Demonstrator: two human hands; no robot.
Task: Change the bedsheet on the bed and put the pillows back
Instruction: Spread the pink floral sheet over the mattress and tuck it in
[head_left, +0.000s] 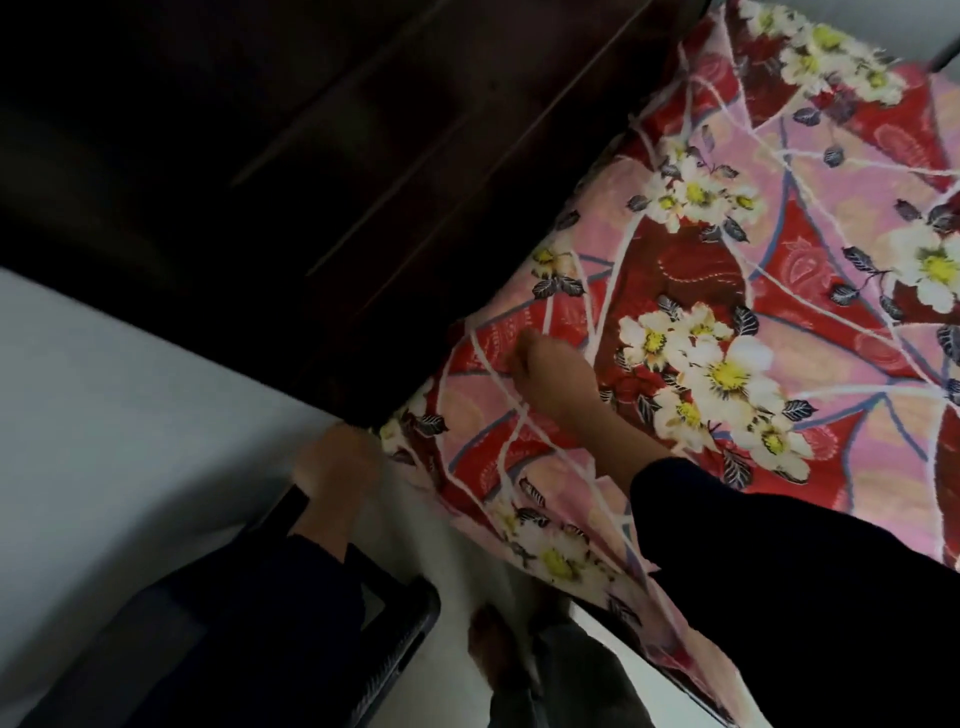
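A red and pink bedsheet (753, 322) with white and yellow flowers covers the bed and hangs over its near edge. My right hand (550, 379), in a black sleeve, lies on the sheet at the corner next to the dark headboard (322, 171), its fingers curled into the cloth. My left hand (337, 462) is lower, at the bed's corner just under the headboard, touching the sheet's edge. It is blurred, so its grip is unclear. No pillows are in view.
A pale wall or floor (119, 415) fills the left side. A dark framed object (410, 618) stands at the lower left beside my left arm. My bare foot (498, 649) is on the light floor beside the bed.
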